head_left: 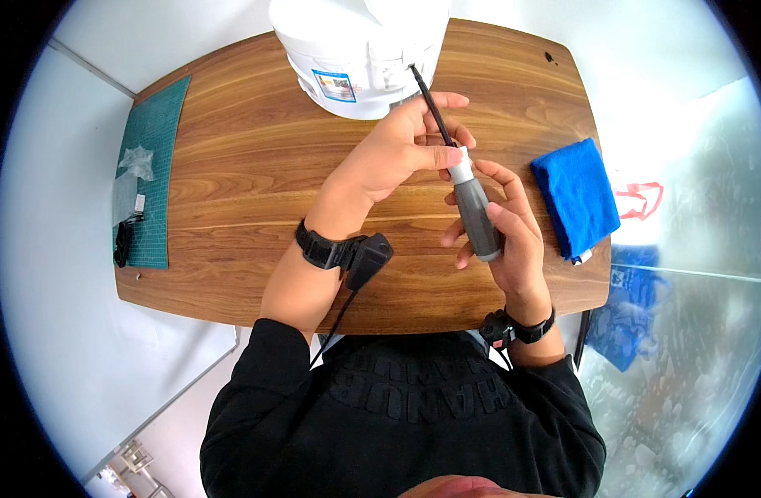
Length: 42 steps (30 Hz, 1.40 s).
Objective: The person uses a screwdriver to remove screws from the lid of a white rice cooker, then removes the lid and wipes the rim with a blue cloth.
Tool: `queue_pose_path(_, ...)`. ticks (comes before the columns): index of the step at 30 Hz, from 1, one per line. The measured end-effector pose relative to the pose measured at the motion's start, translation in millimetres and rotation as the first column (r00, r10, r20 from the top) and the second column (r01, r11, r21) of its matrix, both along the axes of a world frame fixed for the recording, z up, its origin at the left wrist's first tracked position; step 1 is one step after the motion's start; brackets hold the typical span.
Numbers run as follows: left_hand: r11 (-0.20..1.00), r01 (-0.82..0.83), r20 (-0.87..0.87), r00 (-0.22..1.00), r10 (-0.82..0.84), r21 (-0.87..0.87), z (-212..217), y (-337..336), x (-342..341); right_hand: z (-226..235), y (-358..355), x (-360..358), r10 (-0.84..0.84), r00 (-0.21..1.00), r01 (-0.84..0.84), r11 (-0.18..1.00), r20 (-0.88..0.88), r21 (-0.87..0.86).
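Note:
Between my hands is a screwdriver point(478, 217) with a grey handle, a white collar and a long black shaft, slanting up and to the left. My left hand point(407, 143) is closed around the collar and lower shaft, thumb on the collar. Lower down, my right hand point(515, 228) grips the grey handle, its thumb lying along the side. The shaft's tip overlaps the front of a white rounded appliance point(347, 62) at the far side of the table; whether it touches I cannot tell. A blue-edged picture label point(335, 85) is on the appliance's front.
A folded blue cloth point(576, 197) lies at the right edge of the wooden table point(256, 183). On the left, a green cutting mat point(159, 199) bears clear plastic wrapping point(136, 163) and a small black item point(122, 241). Black straps with devices are on both my wrists.

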State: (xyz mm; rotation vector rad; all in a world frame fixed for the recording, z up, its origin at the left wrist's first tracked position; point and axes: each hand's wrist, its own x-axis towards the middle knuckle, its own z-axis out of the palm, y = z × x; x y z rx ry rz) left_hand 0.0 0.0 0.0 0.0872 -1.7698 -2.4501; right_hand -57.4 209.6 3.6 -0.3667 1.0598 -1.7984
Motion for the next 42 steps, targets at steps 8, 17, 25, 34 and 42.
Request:
queue_pose_path(8,0.989,-0.074,0.19,0.977,0.098,-0.131,9.0,12.2,-3.5,-1.1,-4.1,12.0,-0.041,0.816,0.173,0.969,-0.577,0.175)
queue_pose_path(17,0.99,-0.138,0.094,0.986,0.139,-0.016,6.7,7.4,-1.1,-1.7,-1.6,3.2,-0.072,0.981,0.082,0.995,-0.18,0.048)
queue_pose_path(25,0.997,-0.076,0.066,0.995,0.076,-0.015,7.9,7.9,-0.8,-6.2,5.2,8.8,-0.171,0.957,0.178,0.984,-0.236,0.009)
queue_pose_path(34,0.998,-0.058,0.02,0.998,0.058,0.025,4.3,7.0,-3.5,-1.3,3.9,6.8,-0.169,0.971,0.172,0.985,-0.17,0.0)
queue_pose_path(42,0.997,-0.064,0.014,0.998,0.064,0.041,3.1,7.0,-3.4,-0.2,4.8,2.5,-0.151,0.971,0.151,0.988,-0.188,-0.013)
